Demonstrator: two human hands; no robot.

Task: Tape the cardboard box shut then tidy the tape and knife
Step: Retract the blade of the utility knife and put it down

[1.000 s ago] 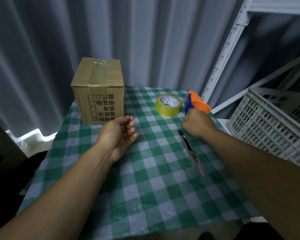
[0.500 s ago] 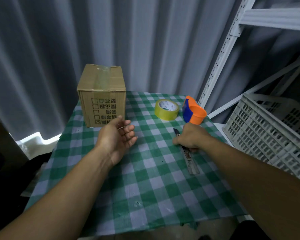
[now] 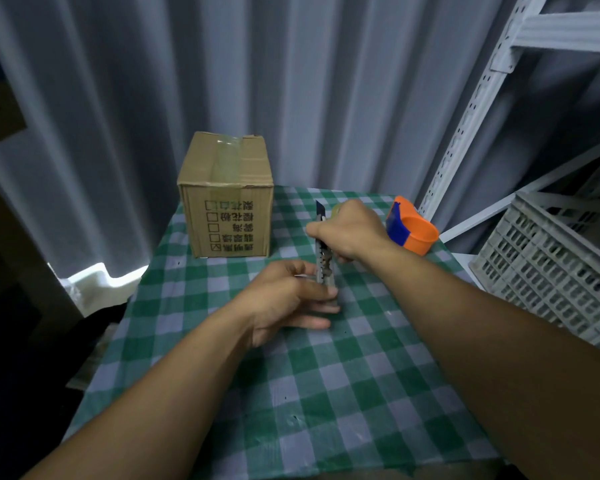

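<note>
A cardboard box (image 3: 227, 202) stands at the back left of the checked table, with clear tape along its top seam and down its front. My right hand (image 3: 349, 228) is shut on the utility knife (image 3: 324, 258), held upright above the table with its dark tip up. My left hand (image 3: 288, 299) touches the knife's lower end with its fingertips. The yellow tape roll (image 3: 336, 208) is almost hidden behind my right hand. An orange and blue container (image 3: 411, 226) sits at the back right of the table.
The green and white checked tablecloth (image 3: 326, 393) covers the small table. A white plastic crate (image 3: 565, 268) stands to the right, beside a white metal shelf frame (image 3: 482, 95). Grey curtains hang behind the table.
My right hand has lifted the knife off the table and stood it upright. My left hand has moved right and touches the knife's lower end.
</note>
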